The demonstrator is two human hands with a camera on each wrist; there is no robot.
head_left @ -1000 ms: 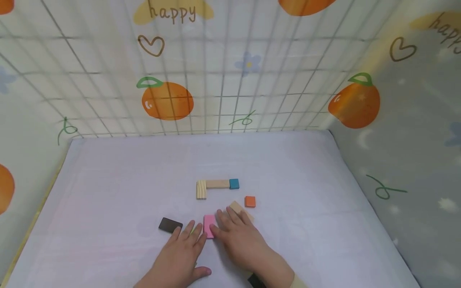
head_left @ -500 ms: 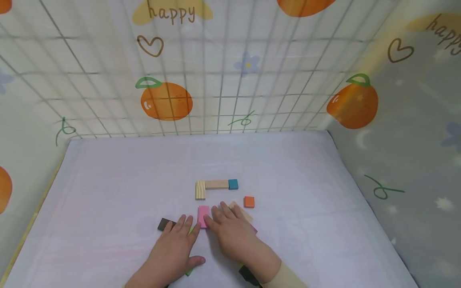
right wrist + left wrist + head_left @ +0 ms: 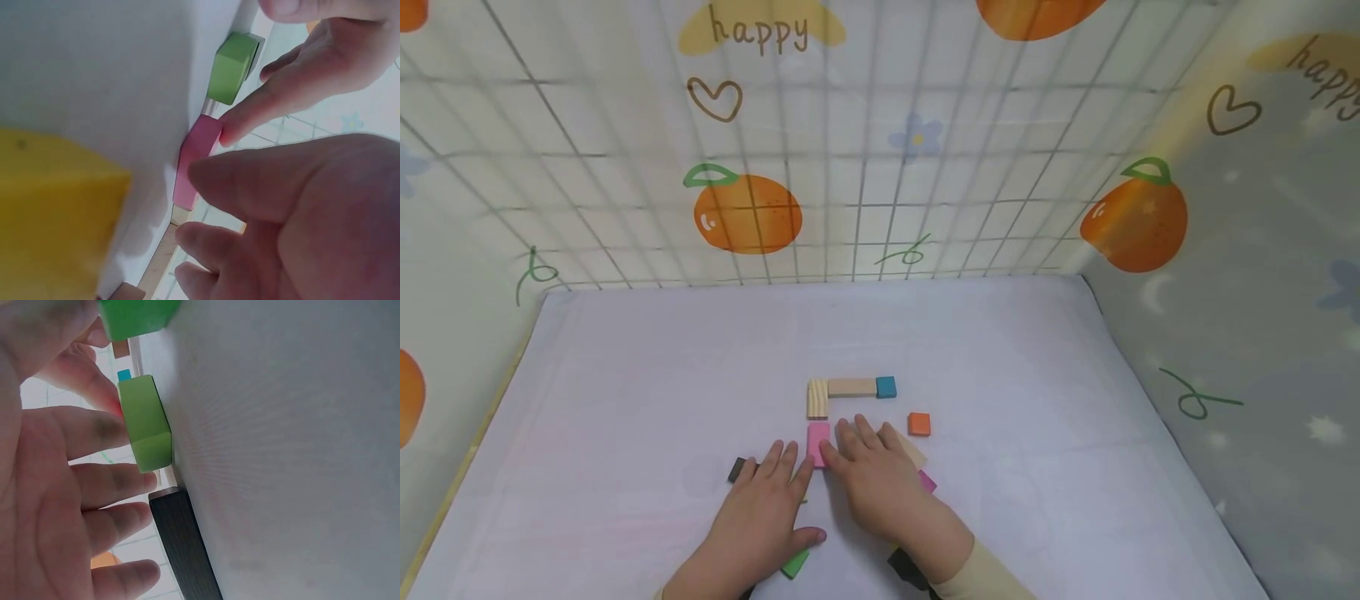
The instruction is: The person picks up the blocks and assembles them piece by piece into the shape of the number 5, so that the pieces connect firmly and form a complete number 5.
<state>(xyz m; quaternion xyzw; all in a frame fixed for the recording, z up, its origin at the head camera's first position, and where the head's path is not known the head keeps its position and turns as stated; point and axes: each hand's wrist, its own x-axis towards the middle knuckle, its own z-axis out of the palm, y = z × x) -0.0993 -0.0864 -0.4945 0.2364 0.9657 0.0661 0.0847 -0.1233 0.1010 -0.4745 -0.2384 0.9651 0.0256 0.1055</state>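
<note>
Both hands lie flat on the white surface (image 3: 625, 400), fingers straight, gripping nothing. Left hand (image 3: 760, 521) and right hand (image 3: 868, 483) sit side by side with the pink block (image 3: 817, 443) between their fingertips, both touching it. That pink block lies flat just below the striped wooden block (image 3: 817, 398), which joins a plain wooden block (image 3: 852, 387) and a blue cube (image 3: 886, 387) in an L. Orange cube (image 3: 919, 424) lies right of the right hand. Dark block (image 3: 737, 470) peeks out at the left fingertips; green block (image 3: 794, 564) under the left palm.
</note>
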